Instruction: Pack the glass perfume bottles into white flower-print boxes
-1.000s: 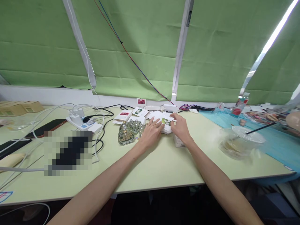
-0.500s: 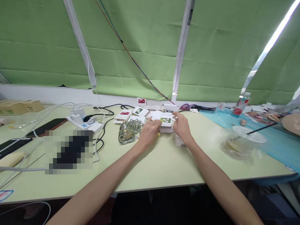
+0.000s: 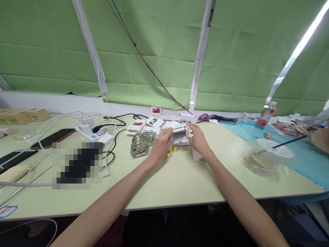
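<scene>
A small white cardboard box (image 3: pixel 180 140) with a green picture on its top panel sits between my hands, and its front stands open. My left hand (image 3: pixel 161 144) grips the box's left side with bent fingers. At its right edge my right hand (image 3: pixel 198 139) holds the box between thumb and fingers. Several gold caps (image 3: pixel 174 148) stand beside my left hand. To the left of them, clear glass bottles (image 3: pixel 139 148) stand in a cluster. Under my right hand is another pale box (image 3: pixel 197 156) with a barcode, mostly covered.
White cartons with red or green pictures (image 3: pixel 136 125) lie behind the bottles. A power strip (image 3: pixel 94 133) with tangled cables is at left, near dark phones (image 3: pixel 55 138). At right are a lidded plastic cup (image 3: pixel 267 156) with a straw, a blue sheet (image 3: pixel 303 161) and a drink bottle (image 3: pixel 266 115).
The box's picture panel has tilted up, so its front opening now shows. My left hand has shifted slightly left, uncovering more gold caps. My right hand stays near the box's right edge.
</scene>
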`<state>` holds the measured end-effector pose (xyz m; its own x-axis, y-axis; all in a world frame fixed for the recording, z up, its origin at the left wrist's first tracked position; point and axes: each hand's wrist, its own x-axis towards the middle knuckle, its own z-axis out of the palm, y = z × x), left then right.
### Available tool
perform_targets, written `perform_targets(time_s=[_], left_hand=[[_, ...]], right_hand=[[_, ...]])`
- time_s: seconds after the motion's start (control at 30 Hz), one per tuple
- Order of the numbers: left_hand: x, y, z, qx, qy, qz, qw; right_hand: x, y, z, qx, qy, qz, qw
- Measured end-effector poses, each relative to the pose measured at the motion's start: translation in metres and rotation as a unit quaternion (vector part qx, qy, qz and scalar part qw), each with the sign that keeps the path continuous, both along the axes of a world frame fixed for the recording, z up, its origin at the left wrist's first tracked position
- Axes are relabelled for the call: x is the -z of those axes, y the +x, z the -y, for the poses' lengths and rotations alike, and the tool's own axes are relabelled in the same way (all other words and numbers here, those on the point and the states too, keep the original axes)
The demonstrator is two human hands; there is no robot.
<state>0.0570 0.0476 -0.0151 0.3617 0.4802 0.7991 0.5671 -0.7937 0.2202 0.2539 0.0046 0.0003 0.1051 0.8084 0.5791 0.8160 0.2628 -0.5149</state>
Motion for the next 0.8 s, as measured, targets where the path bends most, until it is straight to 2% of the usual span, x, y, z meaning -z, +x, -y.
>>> perform_targets(time_s=[0.1, 0.23, 0.37, 0.5, 0.57, 0.67, 0.8], left_hand=[[-0.001, -0.001, 0.001, 0.002, 0.023, 0.019, 1.000], [-0.005, -0.002, 0.003, 0.005, 0.056, 0.047, 0.997], [-0.008, -0.003, 0.004, 0.030, 0.107, 0.101, 0.989], [-0.011, -0.005, 0.005, 0.035, 0.149, 0.136, 0.979], [-0.013, -0.006, 0.006, 0.031, 0.152, 0.146, 0.977], [-0.017, -0.008, 0.009, 0.034, 0.157, 0.166, 0.973], [-0.023, -0.010, 0.011, 0.047, 0.174, 0.182, 0.967]], right_hand=[[0.001, 0.000, 0.000, -0.005, -0.013, -0.001, 1.000], [-0.002, 0.001, 0.000, -0.010, 0.019, 0.018, 1.000], [-0.008, 0.000, 0.002, 0.050, 0.037, 0.043, 0.997], [-0.013, -0.004, 0.004, 0.084, 0.019, 0.061, 0.994], [-0.016, -0.007, 0.005, 0.053, 0.003, 0.066, 0.996], [-0.020, -0.010, 0.007, -0.053, -0.018, 0.070, 0.996], [-0.025, -0.013, 0.014, -0.185, -0.022, 0.053, 0.981]])
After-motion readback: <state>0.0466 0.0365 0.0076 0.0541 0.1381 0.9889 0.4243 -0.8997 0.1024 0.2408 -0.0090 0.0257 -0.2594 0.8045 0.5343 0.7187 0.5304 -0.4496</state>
